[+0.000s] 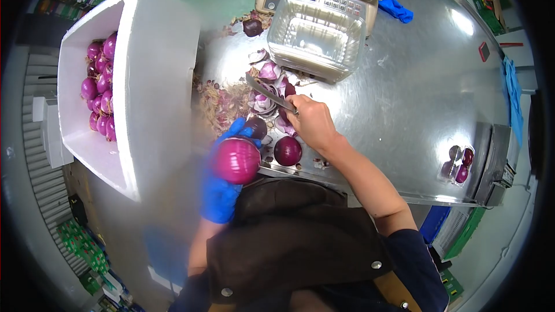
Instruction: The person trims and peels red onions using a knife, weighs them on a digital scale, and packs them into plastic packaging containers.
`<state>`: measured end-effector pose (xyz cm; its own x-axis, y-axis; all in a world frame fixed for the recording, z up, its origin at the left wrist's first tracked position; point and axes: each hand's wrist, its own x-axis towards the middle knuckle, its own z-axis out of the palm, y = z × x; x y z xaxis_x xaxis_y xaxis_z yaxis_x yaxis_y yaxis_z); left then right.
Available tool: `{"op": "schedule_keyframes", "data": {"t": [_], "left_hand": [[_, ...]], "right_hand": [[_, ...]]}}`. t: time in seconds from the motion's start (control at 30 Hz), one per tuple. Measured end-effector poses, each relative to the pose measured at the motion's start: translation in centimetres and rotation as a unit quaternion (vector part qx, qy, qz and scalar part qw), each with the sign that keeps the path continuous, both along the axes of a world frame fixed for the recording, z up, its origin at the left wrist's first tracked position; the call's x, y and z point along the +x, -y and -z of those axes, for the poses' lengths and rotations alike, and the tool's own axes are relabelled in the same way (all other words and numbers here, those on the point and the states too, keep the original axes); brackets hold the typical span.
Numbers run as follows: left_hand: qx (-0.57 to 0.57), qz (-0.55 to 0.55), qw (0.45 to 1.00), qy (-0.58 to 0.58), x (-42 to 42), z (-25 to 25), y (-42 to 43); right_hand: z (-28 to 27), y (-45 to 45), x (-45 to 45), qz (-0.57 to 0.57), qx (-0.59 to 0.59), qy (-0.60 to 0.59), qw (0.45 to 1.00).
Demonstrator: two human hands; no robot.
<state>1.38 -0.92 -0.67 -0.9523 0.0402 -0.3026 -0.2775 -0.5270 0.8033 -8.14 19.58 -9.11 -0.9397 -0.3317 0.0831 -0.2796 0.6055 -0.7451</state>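
Red onion (238,162), eight o'clock: likely firm, slick; best cupped round middle. Left grip (218,193) cradles it; right grip (314,120), two o'clock, clenches knife (272,96).

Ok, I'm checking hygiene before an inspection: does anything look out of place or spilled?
Dry, papery onion scraps lie loose on the shiny metal table, uncontained. Also, the right hand is bare, though the left hand wears a blue glove, an odd mismatch.
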Motion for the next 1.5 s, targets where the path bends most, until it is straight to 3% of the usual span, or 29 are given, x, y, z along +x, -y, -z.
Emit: {"op": "schedule_keyframes", "data": {"t": [0.03, 0.13, 0.2, 0.23, 0.33, 0.5, 0.57, 0.67, 1.0, 1.07, 1.3, 1.4, 1.5], "left_hand": [[0.138, -0.025, 0.99, 0.011, -0.3, 0.8, 0.2], [0.321, -0.034, 0.944, 0.076, -0.4, 0.8, 0.1], [0.413, 0.004, 0.903, 0.12, -0.4, 1.7, 0.6], [0.371, 0.026, 0.918, 0.138, -0.4, 1.6, 0.4], [0.064, 0.06, 0.993, 0.073, -0.4, 0.5, -0.9], [-0.194, 0.058, 0.978, 0.057, -0.1, 0.9, -0.4], [-0.207, 0.084, 0.973, 0.06, -0.7, -0.1, -0.6], [-0.21, 0.103, 0.97, 0.061, -0.7, 0.2, -0.4], [-0.238, 0.164, 0.945, 0.152, -0.4, -0.6, -0.3], [-0.277, 0.186, 0.936, 0.11, -0.2, 0.1, 0.1], [-0.222, 0.148, 0.956, 0.12, 0.0, 0.5, -0.2], [-0.229, 0.214, 0.941, 0.125, -0.1, 0.9, 0.2], [-0.265, 0.196, 0.937, 0.119, -0.1, 1.3, 0.2]], "right_hand": [[0.0, 0.1, 0.1, 0.007, -0.029, 0.021, 0.999], [-1.7, 0.5, 0.3, 0.008, -0.112, 0.0, 0.994], [-3.2, 0.0, 0.4, -0.023, -0.092, 0.052, 0.994], [-3.7, -0.2, 0.5, -0.038, -0.082, 0.079, 0.993], [-4.2, -0.5, 0.9, -0.068, -0.014, 0.106, 0.992], [-6.5, 0.0, 1.4, -0.131, -0.152, 0.03, 0.979], [-7.5, 0.2, 1.4, -0.174, -0.208, 0.029, 0.962], [-8.8, 0.3, 1.0, -0.246, -0.192, 0.068, 0.948], [-8.4, -0.2, -1.0, -0.382, -0.069, 0.026, 0.921], [-8.7, -0.2, -1.4, -0.402, -0.042, 0.038, 0.914], [-9.0, 0.1, -0.8, -0.412, 0.003, -0.002, 0.911], [-9.5, 0.5, -0.5, -0.392, 0.036, 0.0, 0.919], [-8.7, 0.6, -0.4, -0.339, 0.017, 0.025, 0.94]]}}
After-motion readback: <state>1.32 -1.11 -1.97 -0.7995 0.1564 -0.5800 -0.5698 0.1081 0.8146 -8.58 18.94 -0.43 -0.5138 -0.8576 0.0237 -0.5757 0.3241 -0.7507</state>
